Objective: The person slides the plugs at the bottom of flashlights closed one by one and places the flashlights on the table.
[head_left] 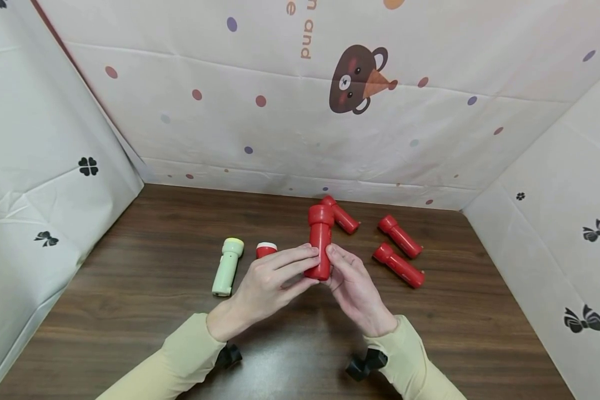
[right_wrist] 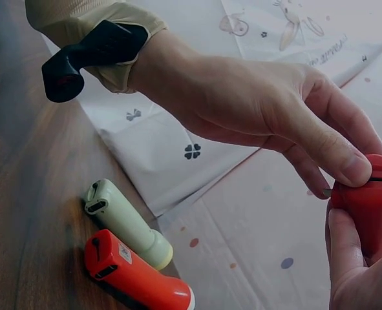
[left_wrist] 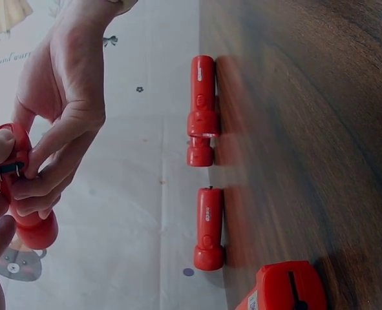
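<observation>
1. Holding the red flashlight (head_left: pixel 320 236) in both hands, raised over the wooden table (head_left: pixel 280 361); wide head is pointing toward the back sheet (head_left: pixel 220 133), tail is facing the person.
2. Left hand (head_left: pixel 270 280) is grasping near the tail from its own side; in the right wrist view, thumb is pressing next to a dark slot (right_wrist: pixel 375 179) on the tail end.
3. Right hand (head_left: pixel 354 289) is pinching the lower body from the other side; fingers are curling round it in the left wrist view.
4. Green flashlight (head_left: pixel 227 268) is lying left of the hands, yellow rim facing away.
5. White-rimmed flashlight (head_left: pixel 266 251) is lying just beside the green one, partly hiding behind the left hand.
6. Far flashlight (head_left: pixel 345 218), red, is lying partly behind the raised one's head.
7. Upper right flashlight (head_left: pixel 401 237) and lower right flashlight (head_left: pixel 399 265), both red, are lying near each other, slanting alike.
</observation>
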Demonstrator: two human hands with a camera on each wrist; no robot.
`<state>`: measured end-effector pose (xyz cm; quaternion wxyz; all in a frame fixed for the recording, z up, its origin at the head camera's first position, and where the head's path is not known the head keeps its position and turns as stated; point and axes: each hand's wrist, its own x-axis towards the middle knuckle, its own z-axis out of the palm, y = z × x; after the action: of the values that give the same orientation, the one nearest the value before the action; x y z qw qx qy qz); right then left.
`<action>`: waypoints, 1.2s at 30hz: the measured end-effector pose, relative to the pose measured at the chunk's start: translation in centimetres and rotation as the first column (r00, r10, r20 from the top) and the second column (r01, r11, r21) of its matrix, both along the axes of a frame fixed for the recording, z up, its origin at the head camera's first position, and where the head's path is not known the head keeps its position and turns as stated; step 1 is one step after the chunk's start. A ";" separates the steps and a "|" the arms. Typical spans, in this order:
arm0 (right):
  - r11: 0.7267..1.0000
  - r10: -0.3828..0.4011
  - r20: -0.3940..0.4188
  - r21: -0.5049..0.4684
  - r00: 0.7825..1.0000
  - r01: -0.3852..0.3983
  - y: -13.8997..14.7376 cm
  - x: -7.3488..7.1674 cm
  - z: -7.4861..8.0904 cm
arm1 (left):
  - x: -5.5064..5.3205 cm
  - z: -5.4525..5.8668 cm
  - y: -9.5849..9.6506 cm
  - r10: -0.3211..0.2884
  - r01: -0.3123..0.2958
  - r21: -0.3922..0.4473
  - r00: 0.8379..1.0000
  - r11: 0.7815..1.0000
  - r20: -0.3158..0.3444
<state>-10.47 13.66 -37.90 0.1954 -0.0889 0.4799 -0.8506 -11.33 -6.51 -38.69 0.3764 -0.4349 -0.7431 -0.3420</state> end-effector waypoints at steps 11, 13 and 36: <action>1.000 -0.020 0.031 -0.002 0.999 0.020 -0.1 0.3 0.3 | 0.1 -0.1 0.1 0.011 -0.011 0.014 1.000 1.000 0.000; 1.000 -0.028 0.033 0.003 0.999 0.028 -0.2 0.3 0.3 | 0.1 -0.1 0.2 0.011 -0.011 0.017 1.000 1.000 0.001; 0.996 -0.082 0.024 0.034 0.996 0.081 -0.5 0.5 0.2 | 0.2 -0.1 0.2 0.008 -0.009 0.037 0.999 0.999 0.036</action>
<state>-9.98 13.19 -37.67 0.1680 -0.0552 0.4946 -0.8509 -11.16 -6.33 -38.78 0.3725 -0.4185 -0.7450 -0.3621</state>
